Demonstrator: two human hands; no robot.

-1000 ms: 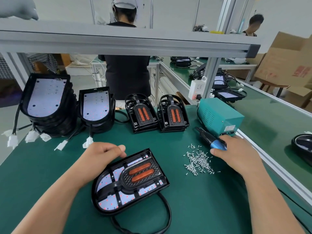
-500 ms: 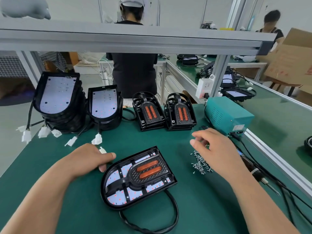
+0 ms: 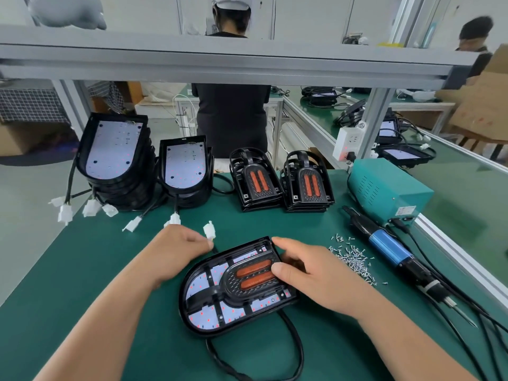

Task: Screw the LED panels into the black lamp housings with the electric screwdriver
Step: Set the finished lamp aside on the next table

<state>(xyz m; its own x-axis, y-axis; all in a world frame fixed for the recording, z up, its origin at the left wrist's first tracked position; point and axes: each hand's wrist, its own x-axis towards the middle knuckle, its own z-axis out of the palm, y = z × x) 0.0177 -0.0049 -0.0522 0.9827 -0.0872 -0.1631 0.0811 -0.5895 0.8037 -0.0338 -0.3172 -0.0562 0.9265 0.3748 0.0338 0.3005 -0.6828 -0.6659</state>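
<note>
Mid-bench [image 3: 82, 270], right hand [image 3: 316, 273] gripping diagonal housing [image 3: 214, 301], rounded end near-left, left hand [image 3: 176, 248] pinching connector [image 3: 209, 230]

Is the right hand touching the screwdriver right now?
Apart. The head view shows the right hand holding the lamp housing, while the screwdriver lies beyond the screw pile.

The lamp housing [image 3: 239, 287] is being kept at the middle of the counter [image 3: 82, 270], with a connector [image 3: 209, 229] being held just behind its left corner. Screws [image 3: 353, 258] are being kept to its right, with the electric screwdriver [image 3: 390, 250] beyond them. Behind, housing stacks [image 3: 115, 160], frame stacks [image 3: 255, 182] and a power box [image 3: 384, 188] are being kept in a row, left to right.
</note>
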